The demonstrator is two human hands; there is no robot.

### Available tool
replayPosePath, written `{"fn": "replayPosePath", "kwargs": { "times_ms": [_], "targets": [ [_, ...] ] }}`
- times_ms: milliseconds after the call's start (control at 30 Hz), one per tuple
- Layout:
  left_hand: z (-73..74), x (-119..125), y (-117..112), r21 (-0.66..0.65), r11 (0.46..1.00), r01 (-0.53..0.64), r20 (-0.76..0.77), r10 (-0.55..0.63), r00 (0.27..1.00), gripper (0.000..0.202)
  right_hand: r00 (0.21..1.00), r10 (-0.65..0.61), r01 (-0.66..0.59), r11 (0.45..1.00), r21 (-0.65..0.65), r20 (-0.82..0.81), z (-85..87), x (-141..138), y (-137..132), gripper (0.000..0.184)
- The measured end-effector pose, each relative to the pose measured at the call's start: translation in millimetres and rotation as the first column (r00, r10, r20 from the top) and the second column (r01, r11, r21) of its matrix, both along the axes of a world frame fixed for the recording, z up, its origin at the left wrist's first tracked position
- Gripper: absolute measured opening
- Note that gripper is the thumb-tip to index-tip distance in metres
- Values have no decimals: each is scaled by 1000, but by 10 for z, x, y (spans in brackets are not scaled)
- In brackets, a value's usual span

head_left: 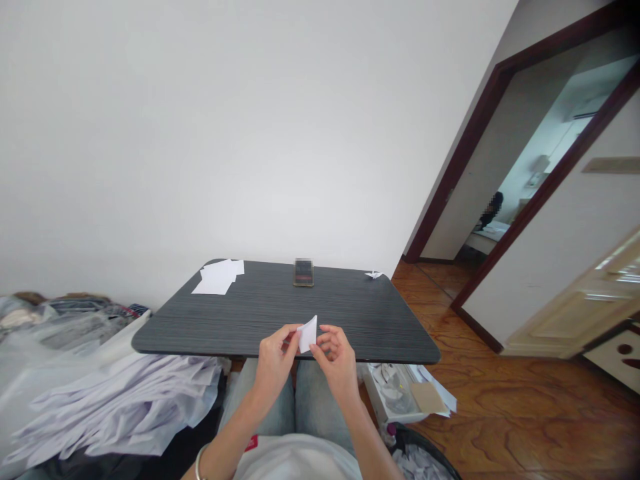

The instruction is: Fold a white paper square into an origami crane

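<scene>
A small folded piece of white paper (308, 335) is held up over the near edge of the dark table (265, 307). My left hand (276, 353) pinches its left side between thumb and fingers. At the lower right corner, the thumb of my right hand (336, 357) touches the paper, its fingers curled behind; whether they press on it is hard to make out. White paper sheets (217, 277) lie overlapping at the table's far left. Toward the far right corner sits a small folded white paper piece (373, 275).
A phone (303, 272) stands at the table's back edge by the wall. White cloth (125, 400) is heaped at the left. Below the table's right side are an open box (395, 393) and a black-rimmed bin (425, 460) of paper scraps. Beyond the doorway is a person (490, 212).
</scene>
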State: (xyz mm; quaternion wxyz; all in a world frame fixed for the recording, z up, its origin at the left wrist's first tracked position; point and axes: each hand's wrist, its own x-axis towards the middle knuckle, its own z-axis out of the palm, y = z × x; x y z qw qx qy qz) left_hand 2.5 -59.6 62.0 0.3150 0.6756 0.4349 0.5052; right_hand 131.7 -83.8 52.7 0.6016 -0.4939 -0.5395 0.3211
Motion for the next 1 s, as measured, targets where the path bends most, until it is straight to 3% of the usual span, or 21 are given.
{"fn": "replayPosePath", "kwargs": {
  "times_ms": [167,333,633,867,1000],
  "targets": [
    [13,35,-35,-59,996,66,66,-62,996,25,984,-87,77,995,70,152,-54,13,20,33],
    [5,49,-13,-115,987,112,149,-94,984,24,978,-133,121,989,79,163,-48,29,21,21],
    [-9,13,64,-209,952,224,276,-162,947,23,997,-67,66,997,51,27,-36,22,32,24],
    [44,-26,100,-104,973,208,294,-169,941,31,999,29,-31,998,53,21,-38,5,54,21],
    [52,-42,126,-107,971,212,253,-180,951,29,997,58,-57,998,21,-44,-33,4,59,22]
  ]
}}
